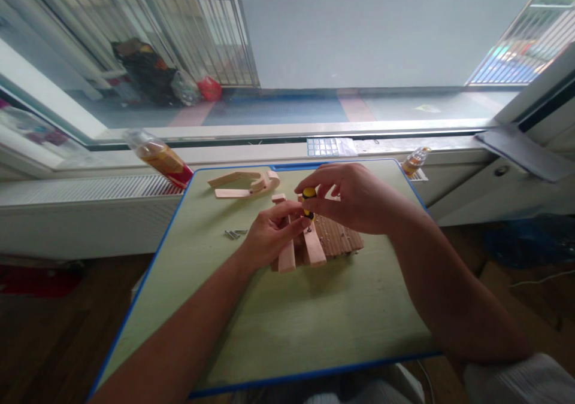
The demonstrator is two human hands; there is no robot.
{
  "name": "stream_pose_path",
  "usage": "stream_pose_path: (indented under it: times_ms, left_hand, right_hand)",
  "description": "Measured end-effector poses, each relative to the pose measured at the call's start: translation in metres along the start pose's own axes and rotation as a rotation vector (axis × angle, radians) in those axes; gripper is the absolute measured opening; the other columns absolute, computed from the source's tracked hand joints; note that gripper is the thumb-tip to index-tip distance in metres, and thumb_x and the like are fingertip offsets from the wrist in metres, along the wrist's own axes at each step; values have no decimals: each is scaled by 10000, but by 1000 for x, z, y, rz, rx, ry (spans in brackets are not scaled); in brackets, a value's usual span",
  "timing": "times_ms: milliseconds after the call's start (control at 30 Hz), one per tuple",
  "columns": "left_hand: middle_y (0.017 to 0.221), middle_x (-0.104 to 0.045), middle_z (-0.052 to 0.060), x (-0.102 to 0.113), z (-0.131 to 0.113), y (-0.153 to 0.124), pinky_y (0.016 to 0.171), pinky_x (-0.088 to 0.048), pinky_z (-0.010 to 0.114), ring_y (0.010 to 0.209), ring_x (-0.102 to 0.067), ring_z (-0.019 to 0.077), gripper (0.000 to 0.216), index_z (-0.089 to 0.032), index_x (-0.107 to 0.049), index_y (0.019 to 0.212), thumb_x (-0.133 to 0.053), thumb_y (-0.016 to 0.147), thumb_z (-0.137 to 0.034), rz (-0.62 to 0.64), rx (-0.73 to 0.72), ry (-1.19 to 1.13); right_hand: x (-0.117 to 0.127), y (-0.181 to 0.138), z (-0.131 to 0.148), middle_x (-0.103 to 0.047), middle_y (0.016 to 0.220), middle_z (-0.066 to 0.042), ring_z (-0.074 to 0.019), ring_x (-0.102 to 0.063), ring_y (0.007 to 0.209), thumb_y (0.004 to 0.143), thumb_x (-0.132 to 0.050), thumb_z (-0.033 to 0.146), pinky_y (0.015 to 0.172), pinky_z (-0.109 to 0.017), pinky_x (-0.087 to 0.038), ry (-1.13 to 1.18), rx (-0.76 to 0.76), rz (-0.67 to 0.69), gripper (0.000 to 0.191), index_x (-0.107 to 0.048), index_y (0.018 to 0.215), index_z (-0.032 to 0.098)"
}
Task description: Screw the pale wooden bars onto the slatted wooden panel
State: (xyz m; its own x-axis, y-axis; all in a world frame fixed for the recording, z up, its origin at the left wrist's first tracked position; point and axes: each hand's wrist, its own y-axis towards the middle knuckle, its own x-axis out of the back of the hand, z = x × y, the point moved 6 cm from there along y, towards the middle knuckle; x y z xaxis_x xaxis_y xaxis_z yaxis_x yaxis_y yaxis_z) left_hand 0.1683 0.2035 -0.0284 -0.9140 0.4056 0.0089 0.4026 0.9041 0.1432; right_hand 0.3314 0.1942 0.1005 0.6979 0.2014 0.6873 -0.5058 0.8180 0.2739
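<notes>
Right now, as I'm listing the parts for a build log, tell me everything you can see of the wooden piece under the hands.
The wooden piece lies flat on the green table, toward its far side: a brownish slatted panel with two paler bars across it, seemingly bare wood. The left hand rests on the bars; the right hand holds a yellow-and-black screwdriver tip-down by the right bar.
</notes>
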Motion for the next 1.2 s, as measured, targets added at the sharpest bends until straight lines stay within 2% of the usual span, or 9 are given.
stream_pose_path:
  times_ms: [233, 467, 633, 733, 867, 1000, 1100, 1200]
  left_hand:
    - [865, -680, 29, -1, -1, -1, 662, -462, 239, 746, -575, 129, 336, -156, -822, 1069, -875, 884, -431, -8, -8, -5]
    - [910, -728, 35, -1, 7, 1, 738, -537, 254, 827, -649, 154, 381, -162, -822, 1093, -958, 789, -347, -18, 1, -143]
    - [1028, -785, 59, -1, 5, 2, 833, -582, 277, 920, -690, 177, 394, -175, -838, 1125, -966, 779, -315, -33, -53, -139]
    - [1019, -795, 59, -2, 4, 2, 819, -597, 285, 909, -702, 182, 371, -179, -845, 1108, -962, 785, -319, -34, -53, -136]
    - [1018, -803, 62, -2, 6, 1, 825, -614, 301, 910, -724, 192, 364, -178, -849, 1106, -948, 802, -351, -33, -9, -156]
    - [1064, -804, 87, 1, 7, 1, 881, -616, 332, 974, -731, 219, 349, -174, -854, 1086, -933, 819, -385, -36, -14, -97]
    - [1016, -788, 88, 2, 4, 0, 860, -601, 315, 956, -719, 214, 298, -171, -852, 1021, -906, 850, -410, -22, -21, -55]
    - [1009, -776, 91, 2, 1, 0, 816, -580, 299, 926, -702, 207, 313, -161, -845, 1044, -876, 881, -426, -5, -16, -23]
  right_hand:
    - [-5, 2, -1, -787, 903, -10, -165, -683, 806, 918, -753, 351, 710, -303, -449, -93, -30, -62, 138, -785, 934, 218]
    - [-12, 3, -2, -729, 815, -3, -168, -625, 749, 905, -748, 424, 672, -307, -385, -150, -91, -111, 245, -605, 834, 238]
    - [-14, 5, 1, -686, 779, 12, -147, -545, 694, 895, -721, 403, 639, -313, -316, -221, -103, -110, 306, -474, 801, 249]
    - [-14, 6, 1, -635, 731, 21, -141, -479, 660, 905, -705, 429, 626, -322, -287, -268, -108, -123, 348, -433, 779, 252]
    - [-13, 6, -3, -633, 722, 14, -144, -471, 647, 917, -710, 501, 614, -327, -277, -294, -137, -122, 371, -477, 773, 250]
    - [-10, 5, -6, -728, 832, -20, -174, -597, 726, 894, -759, 531, 644, -317, -344, -241, -159, -87, 316, -646, 884, 235]
    - [-7, 3, -1, -794, 1010, -43, -182, -675, 826, 923, -754, 478, 718, -310, -430, -126, -68, -37, 288, -760, 1051, 220]
    - [-5, 1, 4, -811, 1081, -41, -170, -702, 869, 970, -708, 381, 779, -301, -472, -81, 19, 36, 268, -812, 1161, 225]
